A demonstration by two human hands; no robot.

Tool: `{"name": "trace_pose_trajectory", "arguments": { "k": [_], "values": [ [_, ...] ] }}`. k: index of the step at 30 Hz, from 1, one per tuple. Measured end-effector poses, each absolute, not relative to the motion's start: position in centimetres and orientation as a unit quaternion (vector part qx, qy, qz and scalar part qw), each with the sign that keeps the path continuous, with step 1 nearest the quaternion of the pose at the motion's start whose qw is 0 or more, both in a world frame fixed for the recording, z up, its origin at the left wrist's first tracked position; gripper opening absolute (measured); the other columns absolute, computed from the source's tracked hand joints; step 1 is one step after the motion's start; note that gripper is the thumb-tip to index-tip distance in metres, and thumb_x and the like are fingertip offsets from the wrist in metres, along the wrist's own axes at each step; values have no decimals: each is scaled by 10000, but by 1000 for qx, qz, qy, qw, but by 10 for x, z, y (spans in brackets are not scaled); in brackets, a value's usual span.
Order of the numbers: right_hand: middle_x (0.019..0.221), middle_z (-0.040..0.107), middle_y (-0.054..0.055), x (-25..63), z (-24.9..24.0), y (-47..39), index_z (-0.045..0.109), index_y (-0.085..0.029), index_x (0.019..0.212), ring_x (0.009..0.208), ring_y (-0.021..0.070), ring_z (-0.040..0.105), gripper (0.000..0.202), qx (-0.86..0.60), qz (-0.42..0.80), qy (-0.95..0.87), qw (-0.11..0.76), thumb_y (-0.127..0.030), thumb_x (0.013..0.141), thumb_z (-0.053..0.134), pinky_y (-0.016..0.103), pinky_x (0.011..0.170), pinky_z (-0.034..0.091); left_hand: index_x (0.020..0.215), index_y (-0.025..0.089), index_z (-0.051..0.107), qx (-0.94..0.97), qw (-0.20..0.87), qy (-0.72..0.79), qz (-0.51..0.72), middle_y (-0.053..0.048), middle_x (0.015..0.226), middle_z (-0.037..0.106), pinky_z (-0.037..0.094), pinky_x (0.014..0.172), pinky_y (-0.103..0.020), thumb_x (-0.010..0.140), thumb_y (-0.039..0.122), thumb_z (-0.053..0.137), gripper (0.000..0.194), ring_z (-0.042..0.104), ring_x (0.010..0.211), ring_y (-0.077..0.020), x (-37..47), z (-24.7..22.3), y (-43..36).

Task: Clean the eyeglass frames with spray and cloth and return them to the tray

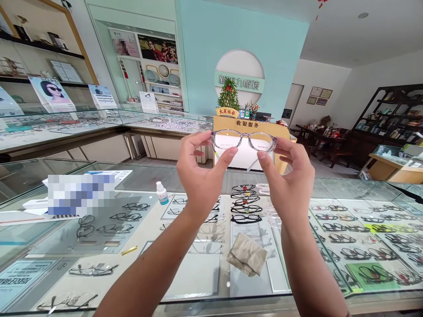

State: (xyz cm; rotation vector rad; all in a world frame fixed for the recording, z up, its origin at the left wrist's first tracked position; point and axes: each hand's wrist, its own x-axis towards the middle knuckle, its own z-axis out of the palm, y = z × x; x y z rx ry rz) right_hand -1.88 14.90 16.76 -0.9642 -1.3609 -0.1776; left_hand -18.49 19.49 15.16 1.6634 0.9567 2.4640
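A pair of clear-framed eyeglasses [244,133] is held up in front of me, above the glass counter. My left hand [201,169] grips the left end of the frame between thumb and fingers. At the other end, my right hand [290,178] pinches the frame the same way. Small print shows on the lenses, and one temple hangs down behind them. Below my hands a crumpled beige cloth [247,255] lies on the counter. A small white bottle [161,193] with a blue label stands left of my left forearm.
Several dark eyeglasses [246,218] form a column beyond the cloth. More frames fill the display case [343,253] at right. Leaflets [119,176] lie at left, near a small yellow strip [129,250]. A wooden cashier desk [220,123] with a plant [228,94] stands ahead.
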Motion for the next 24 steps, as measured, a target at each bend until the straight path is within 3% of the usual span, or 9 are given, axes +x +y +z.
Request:
{"name": "trace_pose_trajectory", "arguments": {
  "k": [10,24],
  "values": [
    [1359,790,110,-15,162,168,726,-280,1398,1196,287,757,471,-392,61,-624,673,-455,963,772,541,1010,629,1250,300,698,529,-113,295,787,-93,1260,669,574,1026,-517,709,496,1035,667,652,1284,-347,-193,151,196],
    [1331,710,112,-18,156,175,632,-293,1399,1179,294,716,447,-400,-109,-614,672,-406,984,754,521,994,594,1327,263,667,579,-67,283,762,-80,1346,703,577,1045,-426,865,373,939,548,712,1261,-274,-193,143,221]
  ]
}}
